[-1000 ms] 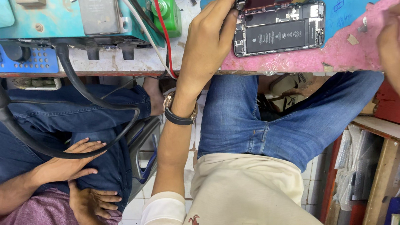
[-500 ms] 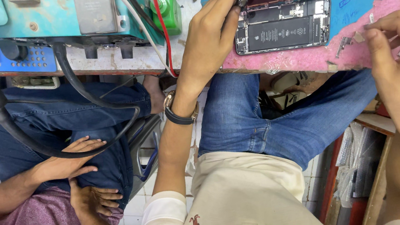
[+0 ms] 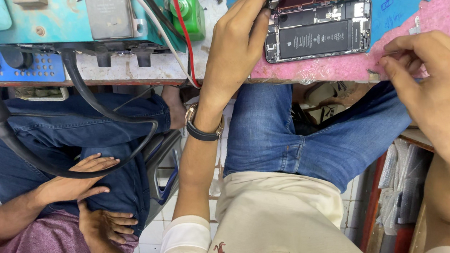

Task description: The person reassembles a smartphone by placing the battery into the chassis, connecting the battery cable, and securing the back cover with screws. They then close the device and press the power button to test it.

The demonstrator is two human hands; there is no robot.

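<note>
Phone (image 3: 320, 37) opened | left hand (image 3: 239, 42) steadies | right hand (image 3: 436, 89) pinching

A green bottle (image 3: 190, 13) is seen at the far edge of the counter (image 3: 120, 70), with a red wire (image 3: 183, 31) and a white wire (image 3: 156, 26) run just beside it. Left of the bottle a blue device (image 3: 21, 68) is set, and a thick black cable (image 3: 75, 168) is hung below the counter, across a seated co-worker's jeans (image 3: 71, 130).
</note>
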